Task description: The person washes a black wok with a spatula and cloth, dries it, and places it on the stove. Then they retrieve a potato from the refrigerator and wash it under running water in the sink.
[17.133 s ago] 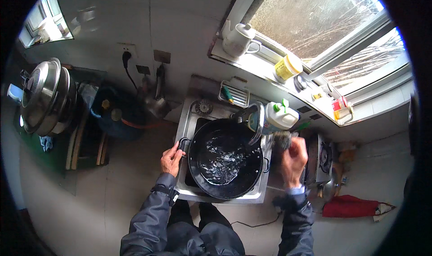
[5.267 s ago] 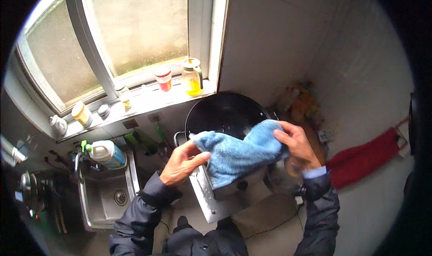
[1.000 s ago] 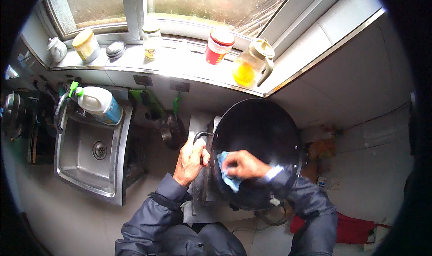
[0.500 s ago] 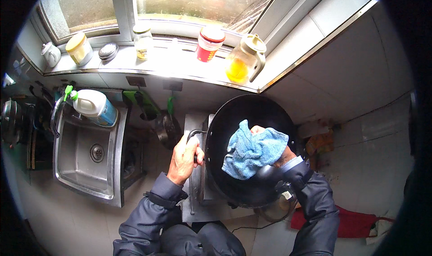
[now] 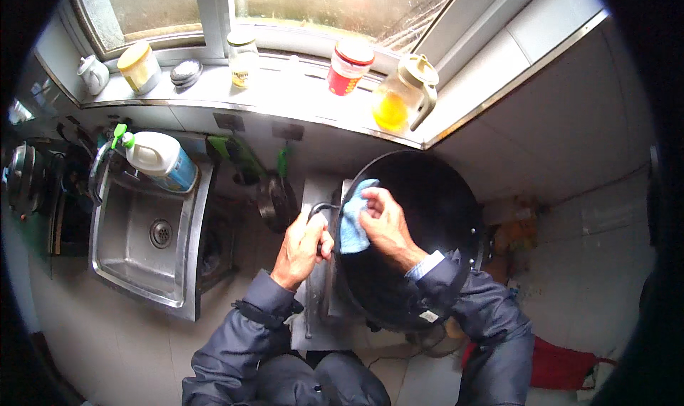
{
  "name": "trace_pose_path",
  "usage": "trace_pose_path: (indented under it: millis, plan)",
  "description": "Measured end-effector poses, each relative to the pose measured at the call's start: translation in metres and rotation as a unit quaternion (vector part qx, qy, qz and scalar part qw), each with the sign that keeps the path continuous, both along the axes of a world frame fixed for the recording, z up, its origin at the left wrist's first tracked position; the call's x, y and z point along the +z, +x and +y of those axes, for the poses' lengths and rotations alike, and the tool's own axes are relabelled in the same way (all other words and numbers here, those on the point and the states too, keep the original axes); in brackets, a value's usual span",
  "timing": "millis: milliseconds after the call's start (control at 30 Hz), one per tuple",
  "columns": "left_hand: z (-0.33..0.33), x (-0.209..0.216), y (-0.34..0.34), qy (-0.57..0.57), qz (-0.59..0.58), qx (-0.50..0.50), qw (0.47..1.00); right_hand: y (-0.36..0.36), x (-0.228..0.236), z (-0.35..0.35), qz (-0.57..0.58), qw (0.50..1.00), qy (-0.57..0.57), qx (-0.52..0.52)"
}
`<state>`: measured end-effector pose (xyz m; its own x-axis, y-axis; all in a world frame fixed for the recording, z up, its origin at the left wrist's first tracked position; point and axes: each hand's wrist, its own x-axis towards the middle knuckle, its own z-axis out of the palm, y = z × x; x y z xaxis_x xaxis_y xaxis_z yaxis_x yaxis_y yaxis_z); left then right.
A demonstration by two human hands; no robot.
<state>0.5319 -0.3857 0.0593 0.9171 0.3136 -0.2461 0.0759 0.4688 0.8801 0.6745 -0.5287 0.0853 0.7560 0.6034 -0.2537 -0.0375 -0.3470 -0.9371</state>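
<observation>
A large black wok (image 5: 434,206) sits on the stove, tilted a little. Its loop handle on the left side is gripped by my left hand (image 5: 301,250), fingers wrapped round it. My right hand (image 5: 388,228) holds a light blue cloth (image 5: 352,224) against the wok's left rim, close to the handle. Part of the cloth hangs down along the rim, and the fingertips press on its upper part. Some of the wok's inside is hidden by my right hand and sleeve.
Left of the stove is a steel sink (image 5: 135,263), with a white-and-blue jug (image 5: 160,160) at its back edge. Pans (image 5: 276,199) hang on the wall between. Jars and a glass pitcher (image 5: 399,96) line the windowsill. A red cloth item (image 5: 563,363) lies at lower right.
My right hand has moved left with the blue cloth, from the middle of the wok to its left rim. My left hand stays on the handle. The view has shifted slightly.
</observation>
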Motion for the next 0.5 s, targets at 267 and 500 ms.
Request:
trace_pose_path:
  millis: [267,500]
  plan:
    - [0.000,0.003,0.001,0.003,0.003,-0.005,1.000,-0.034,0.060,-0.136,0.070,0.883,-0.153,0.438]
    - [0.005,0.006,0.001,0.016,-0.011,-0.025,0.999,0.074,0.075,-0.188,-0.358,0.660,-0.569,0.336]
